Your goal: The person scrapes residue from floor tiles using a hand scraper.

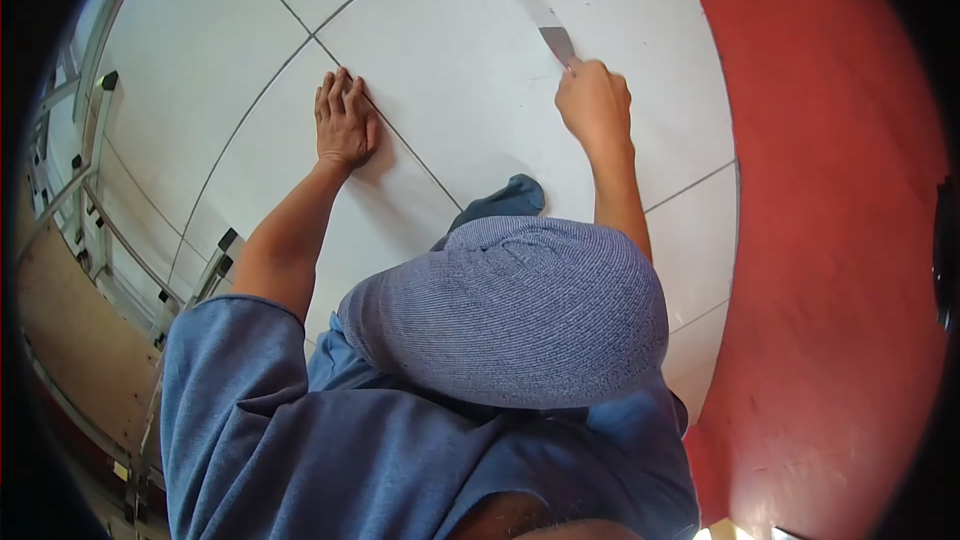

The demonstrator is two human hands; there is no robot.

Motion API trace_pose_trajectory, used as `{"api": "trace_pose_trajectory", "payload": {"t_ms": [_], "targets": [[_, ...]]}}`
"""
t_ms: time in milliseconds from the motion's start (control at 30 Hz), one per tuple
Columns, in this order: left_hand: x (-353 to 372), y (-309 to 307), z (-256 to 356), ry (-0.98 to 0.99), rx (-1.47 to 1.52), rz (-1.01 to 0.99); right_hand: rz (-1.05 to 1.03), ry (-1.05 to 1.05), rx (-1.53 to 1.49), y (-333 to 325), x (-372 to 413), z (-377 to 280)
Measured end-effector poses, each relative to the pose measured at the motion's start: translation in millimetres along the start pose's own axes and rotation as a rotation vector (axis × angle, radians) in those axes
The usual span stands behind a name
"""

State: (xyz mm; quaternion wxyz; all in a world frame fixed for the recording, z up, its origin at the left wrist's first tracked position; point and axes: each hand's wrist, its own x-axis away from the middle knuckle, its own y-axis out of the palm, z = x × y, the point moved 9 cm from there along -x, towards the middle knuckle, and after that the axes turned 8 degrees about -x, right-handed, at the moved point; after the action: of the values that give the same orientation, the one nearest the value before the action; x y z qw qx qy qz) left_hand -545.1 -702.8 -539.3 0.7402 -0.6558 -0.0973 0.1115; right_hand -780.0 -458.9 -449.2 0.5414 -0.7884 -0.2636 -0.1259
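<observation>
right hand [595,105] fisted round putty knife [556,43] handle | blade likely light, thin, springy: hold by handle | left hand [345,122] spread flat on white floor tile [470,80]

Smooth white tiles [470,70], faintly glossy, thin grey grout between. Dull grey metal on the scraper blade [556,42], matt red paint on the wall [830,240], a little rough and scuffed. Ribbed knit on the blue cap [520,310], soft cloth shirt [300,440], bare metal rails [90,70].

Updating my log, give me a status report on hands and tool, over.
Left hand open, flat on tile. Right hand shut on scraper, blade against tile. Nothing seen blocking it.
</observation>
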Motion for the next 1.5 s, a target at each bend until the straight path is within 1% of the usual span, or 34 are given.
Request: {"api": "trace_pose_trajectory", "payload": {"t_ms": [100, 200, 233, 333, 367, 467, 500, 567, 633, 700, 733, 767, 867, 933, 1000, 1033, 1133, 1267, 1367, 1433, 1500], "targets": [[1.1, -4.4, 4.4, -0.006, 0.013, -0.009, 0.044, 0.051, -0.040, 2.8, 2.6, 2.7], [1.1, -3.3, 3.9, 0.000, 0.019, 0.003, 0.085, 0.012, -0.050, -2.8, -4.8, -0.4], [1.9, -3.5, 4.2, 0.006, 0.027, 0.009, 0.037, 0.036, -0.026, -5.4, 1.0, 4.7], [3.7, 1.0, 0.9, 0.001, 0.015, 0.002, 0.011, 0.005, 0.027, -2.5, -0.2, 5.3], [12.5, 0.5, 3.9, -0.001, 0.024, -0.015, 0.030, 0.048, -0.035, -3.6, -3.4, 7.3], [-3.2, -0.2, 0.8, 0.012, 0.028, 0.020, 0.029, 0.076, -0.006, -6.5, -8.1, 6.6], [-0.5, -0.7, 0.7, 0.015, 0.025, 0.020, 0.006, 0.119, -0.017, -15.3, 1.8, 4.7], [3.1, 1.1, 0.6, 0.005, 0.019, 0.017, -0.010, 0.101, -0.007, -11.0, -6.3, 1.5], [14.1, 1.1, 4.2, -0.009, 0.027, -0.014, -0.003, 0.134, -0.011, -11.0, -0.7, 4.7], [0.2, -4.1, 3.0, 0.008, 0.033, 0.035, 0.025, 0.144, -0.011, -19.2, 0.6, 7.0], [0.1, -5.1, 1.2, 0.016, 0.028, 0.027, 0.021, 0.148, -0.006, -16.3, 3.7, 8.8], [2.4, -3.8, 0.7, 0.013, 0.024, 0.017, -0.016, 0.087, 0.000, -12.1, -0.6, 11.3], [10.0, -4.1, 6.4, -0.004, 0.034, -0.005, -0.032, 0.158, 0.017, -14.6, -6.7, -3.4], [2.6, -2.7, 1.8, 0.002, 0.042, 0.029, 0.004, 0.096, 0.019, -14.4, -12.5, -5.2], [2.6, -1.3, -1.5, 0.003, 0.029, 0.043, -0.022, 0.071, 0.016, -11.4, -4.8, 0.3], [1.0, -1.4, -1.2, 0.000, 0.026, 0.044, -0.037, 0.084, 0.003, -8.4, -4.0, 1.6], [6.8, -0.9, 2.5, 0.001, 0.023, 0.008, 0.017, 0.113, 0.023, -6.3, 1.4, -3.9], [0.0, 3.1, -3.9, -0.009, 0.023, 0.034, 0.029, 0.040, -0.018, -7.1, 0.8, 1.8], [3.1, 2.1, -0.4, -0.014, 0.025, 0.015, -0.041, 0.154, 0.037, -4.6, 3.1, -3.0], [3.4, 1.1, 1.9, 0.005, 0.027, 0.022, -0.018, 0.131, 0.024, -6.5, 5.9, 12.7], [3.3, 2.3, -0.8, 0.004, 0.022, 0.031, 0.021, 0.052, 0.024, -2.9, -2.3, 12.4]]}}
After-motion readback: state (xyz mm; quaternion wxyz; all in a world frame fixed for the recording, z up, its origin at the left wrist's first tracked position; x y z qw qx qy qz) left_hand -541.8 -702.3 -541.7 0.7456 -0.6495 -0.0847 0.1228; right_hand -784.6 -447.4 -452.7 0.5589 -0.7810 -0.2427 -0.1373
